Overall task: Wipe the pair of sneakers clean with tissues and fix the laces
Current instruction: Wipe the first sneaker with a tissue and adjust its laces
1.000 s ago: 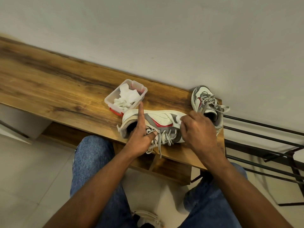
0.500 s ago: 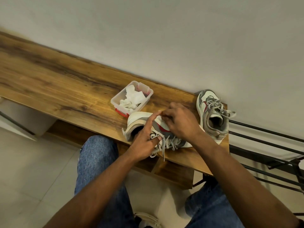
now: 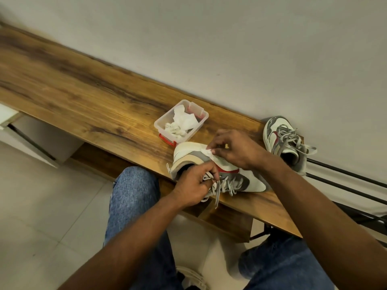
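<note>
- A white, grey and red sneaker [image 3: 247,178] lies on its side on the wooden bench [image 3: 83,97].
- The left hand [image 3: 194,185] grips it at the collar and laces [image 3: 222,188].
- The right hand [image 3: 236,149] presses a white tissue [image 3: 209,152] against the heel side.
- The second sneaker [image 3: 282,141] sits at the bench's right end, near the wall.
- A clear plastic box [image 3: 200,114] holding crumpled tissues stands just behind the held sneaker.
- Blue jeans [image 3: 134,197] cover both knees.

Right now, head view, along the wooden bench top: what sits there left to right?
Plastic tissue container → sneaker being wiped, left hand at its collar and laces, right hand pressing a tissue on its side → second sneaker at the bench's right end.
</note>
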